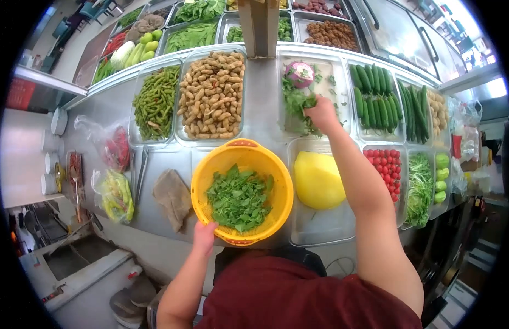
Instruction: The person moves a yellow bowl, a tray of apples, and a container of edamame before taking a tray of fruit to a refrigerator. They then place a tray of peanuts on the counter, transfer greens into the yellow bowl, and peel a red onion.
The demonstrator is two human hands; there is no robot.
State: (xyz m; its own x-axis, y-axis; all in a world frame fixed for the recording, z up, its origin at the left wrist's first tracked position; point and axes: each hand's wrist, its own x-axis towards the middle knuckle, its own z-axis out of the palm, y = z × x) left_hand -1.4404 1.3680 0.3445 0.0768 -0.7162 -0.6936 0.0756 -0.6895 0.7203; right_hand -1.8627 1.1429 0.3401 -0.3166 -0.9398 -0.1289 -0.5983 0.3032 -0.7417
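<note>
My left hand grips the near-left rim of a yellow plastic colander, which stands at the counter's front edge. Loose green leaves lie heaped inside it. Farther off, my right hand reaches into a clear tray, its fingers closed round a bunch of leafy greens. A purple onion sits in the same tray behind the greens, with leaf scraps scattered beside it. Under my right forearm a big smooth yellow piece rests in another clear tray.
Trays of peanuts, green pods, cucumbers and small red tomatoes surround the work spot. A brown cloth, tongs and bagged peppers lie at left. A metal post rises at the back.
</note>
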